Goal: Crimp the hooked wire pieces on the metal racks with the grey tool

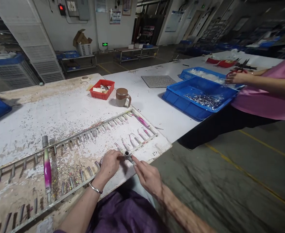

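1. White worktop (148, 105) spreads beneath the work, dusty and littered with flakes on its left part; its near edge runs just before the person's lap.
2. Metal frame (72, 137) lies on it, two long rails slanting from lower left to upper right. Its near rail passes behind the left hand and points toward the spot where both hands meet.
3. Magenta-and-green crossbar (47, 168) spans the rails well to the left of both hands, its long axis roughly crosswise to them.
4. Right hand (147, 174) comes in from the lower right; its grip is narrow, fingers laid along the stem of the held piece.
5. Left hand (110, 163) reaches in over the near rail. Its fingers draw together against the collar's left side, but what sits between them is hidden, so I cannot tell whether this grip pinches.
6. Grey tubular piece (130, 159) sits between the two sets of fingertips: round open end up and toward the left hand, stem slanting down-right into the right grip. That axis crosses the near rail's line; whether the piece touches the rail is unclear.
7. Small grey peg (89, 170) stands out from the near rail, left of the left hand.
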